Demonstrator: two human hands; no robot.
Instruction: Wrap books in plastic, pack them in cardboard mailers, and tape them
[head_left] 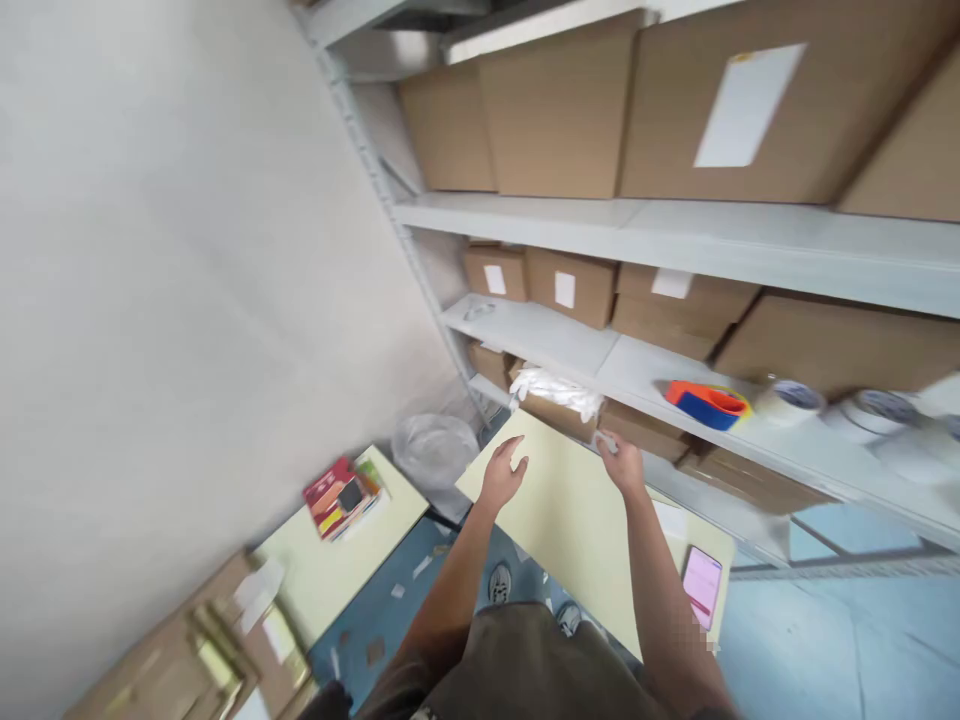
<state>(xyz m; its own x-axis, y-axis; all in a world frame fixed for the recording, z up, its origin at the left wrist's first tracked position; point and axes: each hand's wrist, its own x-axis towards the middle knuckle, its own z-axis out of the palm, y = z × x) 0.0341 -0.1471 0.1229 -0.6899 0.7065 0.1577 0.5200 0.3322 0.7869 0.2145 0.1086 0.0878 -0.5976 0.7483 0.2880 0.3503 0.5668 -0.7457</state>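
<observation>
My left hand (503, 474) is over the left part of the cream table (559, 500), its thumb and fingers apart and nothing in them. At the table's far edge, my right hand (622, 464) is closed on a small whitish loop-like thing (604, 441); blur hides its exact kind. Just beyond the table, a heap of white plastic-looking material (556, 390) lies on a cardboard box. To the right of my right forearm, a phone (702, 586) with a lit pink screen lies on the table, near a white paper (670, 520).
Metal shelving (675, 235) with cardboard boxes (559, 120) rises ahead. Tape rolls (789, 402) and an orange-and-blue band (709, 403) sit on its middle shelf. At left are a side table (360, 560) with books (341, 498), a clear plastic bag (435, 450) and paper scraps on the floor.
</observation>
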